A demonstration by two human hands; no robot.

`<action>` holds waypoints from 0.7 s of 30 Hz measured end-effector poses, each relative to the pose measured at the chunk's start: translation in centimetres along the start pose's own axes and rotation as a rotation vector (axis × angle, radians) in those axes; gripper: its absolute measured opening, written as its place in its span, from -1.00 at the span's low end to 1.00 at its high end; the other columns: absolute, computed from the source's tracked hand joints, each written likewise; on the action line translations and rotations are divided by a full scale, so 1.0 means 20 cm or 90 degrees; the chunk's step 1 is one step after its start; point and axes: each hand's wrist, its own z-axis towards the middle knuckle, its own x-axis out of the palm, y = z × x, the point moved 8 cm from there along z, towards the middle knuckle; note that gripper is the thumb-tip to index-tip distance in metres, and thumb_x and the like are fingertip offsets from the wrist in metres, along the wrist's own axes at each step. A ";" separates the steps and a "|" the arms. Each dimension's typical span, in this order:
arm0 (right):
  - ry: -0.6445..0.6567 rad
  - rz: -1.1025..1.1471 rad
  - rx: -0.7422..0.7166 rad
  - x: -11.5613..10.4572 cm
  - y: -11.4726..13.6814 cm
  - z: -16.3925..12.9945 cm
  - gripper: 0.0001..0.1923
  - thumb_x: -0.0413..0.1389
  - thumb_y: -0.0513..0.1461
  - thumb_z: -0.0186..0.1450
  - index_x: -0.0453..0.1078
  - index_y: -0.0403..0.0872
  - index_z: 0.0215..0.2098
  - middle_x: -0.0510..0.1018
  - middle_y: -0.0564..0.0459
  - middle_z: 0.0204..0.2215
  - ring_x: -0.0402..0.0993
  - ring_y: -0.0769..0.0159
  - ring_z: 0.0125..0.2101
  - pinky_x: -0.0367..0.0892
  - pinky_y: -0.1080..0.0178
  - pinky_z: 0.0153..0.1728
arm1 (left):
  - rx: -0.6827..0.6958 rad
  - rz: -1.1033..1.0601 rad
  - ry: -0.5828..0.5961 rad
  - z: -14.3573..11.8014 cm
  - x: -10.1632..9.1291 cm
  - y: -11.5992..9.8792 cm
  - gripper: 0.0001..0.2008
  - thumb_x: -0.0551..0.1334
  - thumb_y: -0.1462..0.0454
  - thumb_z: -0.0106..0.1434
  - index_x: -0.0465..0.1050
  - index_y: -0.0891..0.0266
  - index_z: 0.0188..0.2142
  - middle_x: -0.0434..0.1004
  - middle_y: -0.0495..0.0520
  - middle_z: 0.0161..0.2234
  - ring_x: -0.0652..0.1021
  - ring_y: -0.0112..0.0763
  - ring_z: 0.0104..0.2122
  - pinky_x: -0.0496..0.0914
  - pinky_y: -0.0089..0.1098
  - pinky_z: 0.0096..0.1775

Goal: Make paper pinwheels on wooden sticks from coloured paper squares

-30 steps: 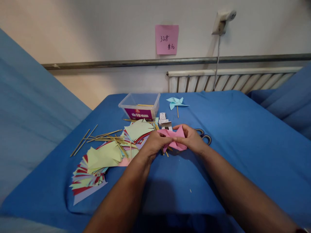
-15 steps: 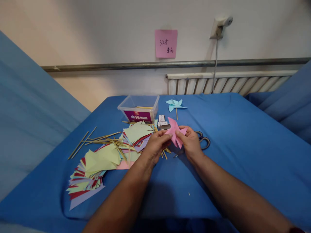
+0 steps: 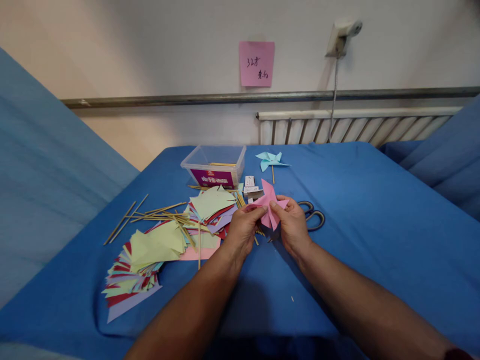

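Left hand (image 3: 242, 227), right hand (image 3: 294, 223): gripping pink pinwheel (image 3: 268, 200)!
Scissors (image 3: 318, 212): three o'clock, right hand overlapping.
Blue pinwheel (image 3: 270, 161): twelve o'clock.

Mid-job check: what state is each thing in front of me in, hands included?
Left hand: closed on the pink paper
Right hand: closed on the pink paper
Pink paper: folded, points spread, no stick visible on it
Blue pinwheel: on a stick
Plastic tub: uncovered, sticks inside
Scissors: partly hidden; open or shut unclear
Left paper stack: fanned out
Loose sticks: scattered, some crossing
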 end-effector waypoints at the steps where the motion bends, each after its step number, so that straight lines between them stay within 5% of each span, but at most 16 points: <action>1: 0.001 0.004 0.002 0.00 0.00 0.00 -0.60 0.31 -0.17 0.03 0.33 -0.06 -0.20 0.54 0.11 -0.39 0.50 0.35 -0.44 0.43 0.25 -0.35 | 0.003 0.003 0.000 0.00 0.00 0.00 -0.79 0.43 0.34 -0.17 0.50 0.35 -0.48 0.50 0.01 -0.53 0.48 -0.49 -0.52 0.35 -0.45 -0.36; 10: 0.019 -0.058 -0.026 0.00 0.00 0.00 -0.60 0.30 -0.14 0.04 0.33 -0.06 -0.20 0.53 0.11 -0.39 0.48 0.34 -0.44 0.42 0.24 -0.36 | 0.020 0.059 0.000 0.00 -0.01 -0.02 -0.77 0.43 0.31 -0.17 0.52 0.35 -0.45 0.51 0.04 -0.57 0.46 -0.46 -0.58 0.32 -0.44 -0.47; 14: 0.031 -0.137 -0.050 0.01 0.04 -0.01 -0.55 0.22 -0.09 0.14 0.31 -0.05 -0.05 0.50 0.11 -0.40 0.43 0.36 -0.45 0.38 0.26 -0.37 | 0.001 0.039 0.004 0.00 -0.01 -0.04 -0.81 0.41 0.31 -0.15 0.49 0.34 -0.50 0.47 0.02 -0.60 0.45 -0.45 -0.60 0.33 -0.42 -0.47; 18: 0.061 -0.186 -0.156 0.03 0.14 -0.03 -0.51 0.10 -0.12 0.25 0.17 0.05 0.14 0.48 0.03 -0.16 0.44 0.32 -0.22 0.34 0.19 -0.13 | -0.001 -0.019 0.007 0.01 -0.04 -0.09 -0.79 0.40 0.32 -0.12 0.52 0.32 -0.42 0.54 0.06 -0.49 0.50 -0.41 -0.52 0.38 -0.40 -0.38; 21: 0.134 -0.233 -0.212 0.07 0.17 -0.05 -0.54 0.11 -0.18 0.24 0.23 0.11 0.10 0.40 0.01 0.01 0.40 0.25 -0.06 0.27 0.10 0.01 | 0.005 -0.050 -0.003 0.03 -0.07 -0.13 -0.79 0.40 0.32 -0.13 0.51 0.30 -0.43 0.56 0.05 -0.45 0.51 -0.41 -0.47 0.39 -0.40 -0.34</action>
